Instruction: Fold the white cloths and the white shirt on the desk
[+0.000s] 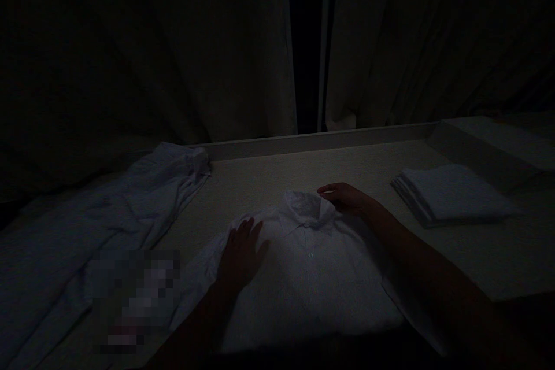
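Observation:
A pale button-up shirt (pixel 310 277) lies front side up on the bed-like surface, its collar (pixel 299 208) standing a little and fastened at the neck. My left hand (pixel 243 251) rests on the shirt near the shoulder on the left, palm down with the fingers spread. At the right side of the collar is my right hand (pixel 344 195), its fingers stretched out to the left along the collar's back edge. Dim light hides whether its fingertips press on the cloth. The shirt's lower part fades into shadow.
Another pale garment (pixel 130 202) lies loosely spread on the left. On the right sits a folded stack of pale cloth (pixel 459 193). A blurred-out item (pixel 136 300) is at the lower left. Behind a low raised edge (pixel 321 140) hang dark curtains (pixel 243 52).

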A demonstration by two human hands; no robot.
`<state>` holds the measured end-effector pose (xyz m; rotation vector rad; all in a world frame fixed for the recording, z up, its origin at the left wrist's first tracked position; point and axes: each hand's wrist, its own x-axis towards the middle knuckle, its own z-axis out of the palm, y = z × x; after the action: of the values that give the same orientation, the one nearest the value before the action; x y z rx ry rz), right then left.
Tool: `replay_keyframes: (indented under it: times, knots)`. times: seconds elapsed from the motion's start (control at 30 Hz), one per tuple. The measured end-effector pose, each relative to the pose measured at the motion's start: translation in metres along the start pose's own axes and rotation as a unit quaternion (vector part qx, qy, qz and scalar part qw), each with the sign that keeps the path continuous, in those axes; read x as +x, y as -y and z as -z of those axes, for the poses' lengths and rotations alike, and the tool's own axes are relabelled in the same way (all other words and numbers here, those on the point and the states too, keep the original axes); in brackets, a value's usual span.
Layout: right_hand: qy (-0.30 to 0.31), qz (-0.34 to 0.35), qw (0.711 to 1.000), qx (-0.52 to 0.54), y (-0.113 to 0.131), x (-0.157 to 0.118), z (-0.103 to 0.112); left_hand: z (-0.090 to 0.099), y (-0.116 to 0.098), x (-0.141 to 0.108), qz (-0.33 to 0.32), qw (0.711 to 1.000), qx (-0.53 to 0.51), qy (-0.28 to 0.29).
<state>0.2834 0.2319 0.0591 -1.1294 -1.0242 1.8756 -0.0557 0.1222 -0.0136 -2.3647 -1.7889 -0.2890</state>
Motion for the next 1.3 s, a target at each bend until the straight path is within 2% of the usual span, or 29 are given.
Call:
replay_keyframes:
  times: [0.17, 0.23, 0.37, 0.5, 0.57, 0.67, 0.73, 0.8, 0.9, 1.0, 1.1, 1.2, 1.3]
  knots:
    - [0.069, -0.029, 0.997, 0.017, 0.005, -0.005, 0.002, -0.001, 0.000, -0.001, 0.001, 1.000, 0.006, -0.001]
    - [0.075, -0.024, 0.996, 0.035, 0.004, -0.005, 0.002, -0.002, 0.001, -0.001, 0.001, 1.000, 0.005, 0.001]
    - [0.019, -0.005, 0.999, 0.030, -0.001, 0.000, 0.005, -0.003, 0.001, 0.000, -0.001, 1.000, 0.002, 0.007]
    - [0.017, 0.041, 0.999, 0.017, -0.008, 0.010, 0.010, 0.000, 0.000, 0.000, 0.001, 1.000, 0.000, 0.006]
    - [-0.057, 0.103, 0.992, -0.041, -0.012, 0.015, 0.013, 0.001, 0.000, 0.000, 0.001, 1.000, 0.000, 0.005]
    - [-0.194, 0.169, 0.954, -0.153, -0.019, 0.017, 0.018, 0.002, -0.001, 0.000, 0.002, 1.000, 0.000, 0.001]
    - [-0.225, 0.190, 0.933, -0.205, -0.027, 0.012, 0.021, 0.001, 0.000, 0.001, 0.004, 1.000, 0.001, -0.003]
    - [-0.223, 0.232, 0.902, -0.288, -0.039, 0.001, 0.022, -0.001, 0.001, 0.001, 0.003, 1.000, 0.000, -0.007]
    - [-0.194, 0.278, 0.817, -0.466, -0.063, -0.018, 0.020, -0.003, 0.002, 0.000, 0.001, 1.000, -0.005, -0.008]
    - [-0.162, 0.241, 0.730, -0.619, -0.086, -0.030, 0.017, -0.004, 0.002, 0.000, 0.003, 1.000, -0.011, -0.005]
    - [-0.156, 0.196, 0.652, -0.715, -0.096, -0.033, 0.015, -0.005, 0.003, -0.001, 0.003, 1.000, -0.016, -0.005]
    - [-0.168, 0.177, 0.616, -0.749, -0.094, -0.034, 0.014, -0.006, 0.003, -0.001, 0.004, 1.000, -0.020, -0.007]
    - [-0.157, 0.168, 0.609, -0.759, -0.091, -0.035, 0.013, -0.007, 0.002, -0.001, 0.012, 1.000, -0.017, -0.010]
